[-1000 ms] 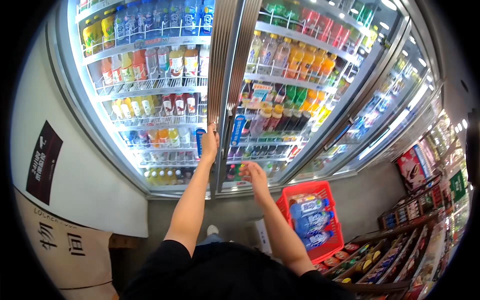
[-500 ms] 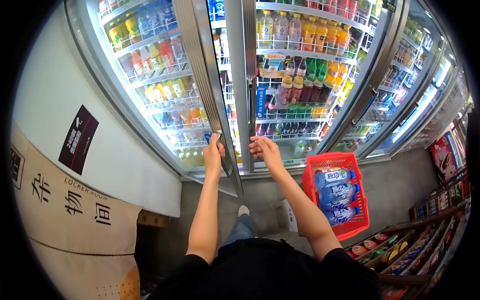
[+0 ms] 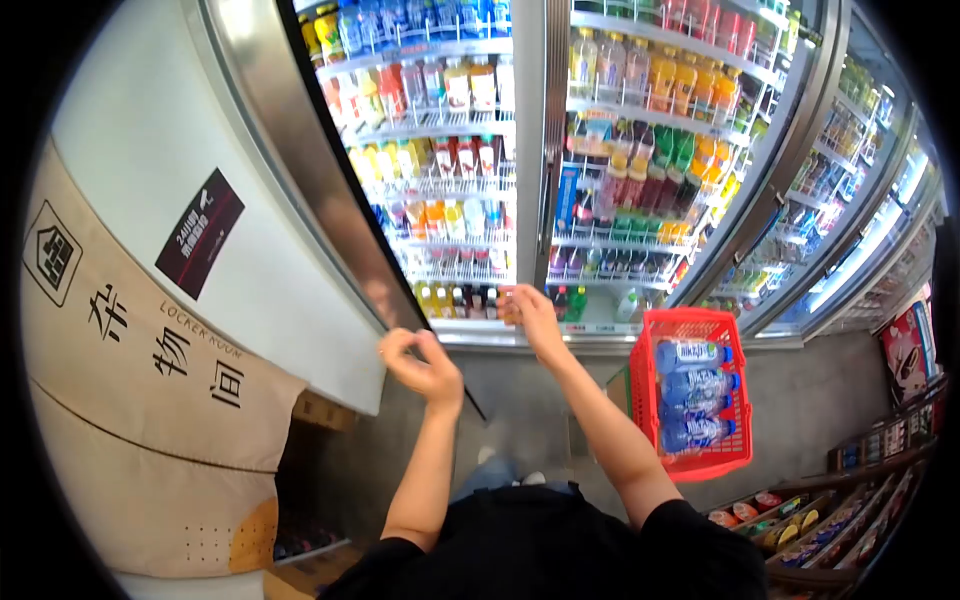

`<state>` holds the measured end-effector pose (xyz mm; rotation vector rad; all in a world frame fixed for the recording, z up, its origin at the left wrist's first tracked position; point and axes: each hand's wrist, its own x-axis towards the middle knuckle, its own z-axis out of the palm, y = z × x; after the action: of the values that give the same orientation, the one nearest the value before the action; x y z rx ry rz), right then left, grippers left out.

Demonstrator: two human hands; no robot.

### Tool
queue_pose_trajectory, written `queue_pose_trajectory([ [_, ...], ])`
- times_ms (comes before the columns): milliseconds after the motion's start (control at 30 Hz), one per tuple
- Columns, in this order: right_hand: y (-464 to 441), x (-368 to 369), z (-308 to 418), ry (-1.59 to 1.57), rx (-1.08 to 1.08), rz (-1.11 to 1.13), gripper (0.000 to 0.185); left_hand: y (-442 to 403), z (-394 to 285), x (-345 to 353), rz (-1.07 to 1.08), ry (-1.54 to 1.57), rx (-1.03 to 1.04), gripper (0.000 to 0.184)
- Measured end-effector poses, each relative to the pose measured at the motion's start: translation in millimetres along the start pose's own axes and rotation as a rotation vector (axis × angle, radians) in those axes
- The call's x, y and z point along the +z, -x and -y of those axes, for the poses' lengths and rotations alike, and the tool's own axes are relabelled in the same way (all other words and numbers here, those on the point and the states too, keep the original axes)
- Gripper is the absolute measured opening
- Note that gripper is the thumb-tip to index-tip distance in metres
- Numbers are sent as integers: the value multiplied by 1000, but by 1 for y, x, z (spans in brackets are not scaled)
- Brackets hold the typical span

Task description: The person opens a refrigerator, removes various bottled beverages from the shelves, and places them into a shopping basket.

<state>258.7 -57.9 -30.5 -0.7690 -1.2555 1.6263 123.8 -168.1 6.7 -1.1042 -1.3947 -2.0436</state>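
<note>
My left hand [image 3: 425, 368] is at the edge of the open glass fridge door [image 3: 345, 215], its fingers curled around the edge; the exact contact is partly hidden. My right hand [image 3: 533, 318] hovers in front of the lower shelves with loosely bent, parted fingers and nothing in them. Behind it, the open fridge section shows wire shelves [image 3: 440, 187] lined with bottled drinks, among them orange juice bottles [image 3: 435, 218]. To the right of my right forearm, a red shopping basket [image 3: 742, 440] holds several blue-capped drink bottles [image 3: 697, 385].
A second glass door section with a long handle [image 3: 546, 200] stands right of the opening. More fridge doors run off to the right. A beige curtain [image 3: 150, 430] hangs at left beside a white wall panel [image 3: 120, 120]. Snack shelves [image 3: 800, 520] stand at lower right.
The fridge door has swung wider toward the left and toward me, and my left hand has moved down with it. The view has shifted left. My right hand stays raised before the shelves.
</note>
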Motion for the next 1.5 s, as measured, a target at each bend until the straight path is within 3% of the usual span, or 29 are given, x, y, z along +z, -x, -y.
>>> queue_pose_trajectory([
  [67,-6,4,3,21,-5,-2,31,-12,-14,22,267,217,-3,5],
  [133,-11,6,10,-6,-29,9,31,-21,-5,51,481,289,-272,7],
  [200,-18,6,21,38,-44,-20,31,-35,25,83,551,345,-422,9],
  [333,-35,14,41,68,-68,-35,30,-86,64,112,681,476,-935,19],
  [367,-40,18,46,68,-86,-40,30,-95,68,111,675,468,-961,21],
  [467,-54,33,59,70,-108,-43,30,-90,81,113,545,464,-808,18],
  [533,-58,45,65,80,-128,-13,30,-87,83,103,488,489,-876,18],
  [633,-67,59,66,98,-132,9,31,-82,88,91,385,339,-774,17],
  [767,-83,83,57,96,-128,78,31,-94,88,71,307,410,-735,15],
  [967,-92,111,54,97,-123,154,31,-114,105,22,430,361,-817,16],
  [1267,-105,93,65,47,-172,49,32,-163,144,-62,544,209,-846,23],
  [1400,-114,95,60,26,-165,-8,31,-182,171,-50,548,166,-873,31],
  [1500,-128,99,55,17,-193,-11,30,-187,175,-12,700,266,-877,30],
])
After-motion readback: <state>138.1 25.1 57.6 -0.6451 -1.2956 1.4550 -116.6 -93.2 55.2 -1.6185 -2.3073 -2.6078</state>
